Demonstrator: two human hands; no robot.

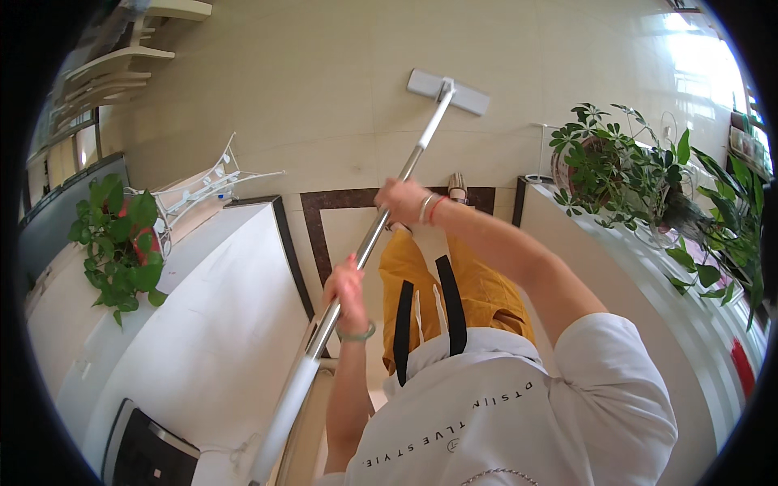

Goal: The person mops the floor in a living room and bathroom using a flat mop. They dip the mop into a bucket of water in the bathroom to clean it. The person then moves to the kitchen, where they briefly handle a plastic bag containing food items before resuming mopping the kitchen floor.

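Gripping the mop (372, 242) with both hands. Right hand (403, 201) sits on the pole nearer the mop head (470, 99); left hand (347, 293) sits farther back, closer to the body, with a gap of bare metal between the two. Right fingers curl closed around the pole; left fingers wrap around it too, slightly blurred, exact fingertip placing can't be told. Mop slants from the lower edge, left of the body, to the upper middle of the view. Its head is flat, grey, set across the pole, on the beige floor (308, 57) beyond the dark border (354, 198). Pole is white by the head, silver in the middle, white again at the near end.

Green bracelet (357, 333) on the left wrist; bangle and red band (436, 209) on the right. Person wears a white shirt (478, 413) and yellow trousers (486, 279), two black straps (451, 306) hanging over them. One shoe (458, 188) shows near the border; the other foot is mostly hidden.

Left side: white wall (203, 324), leafy plant (117, 243) above it, white wire stand (194, 193) just beside, black device (150, 449) at lower left. Steps (121, 61) at upper left. Right side: several green plants (604, 174) along a white ledge (648, 271), red patch (742, 368) near the rim.
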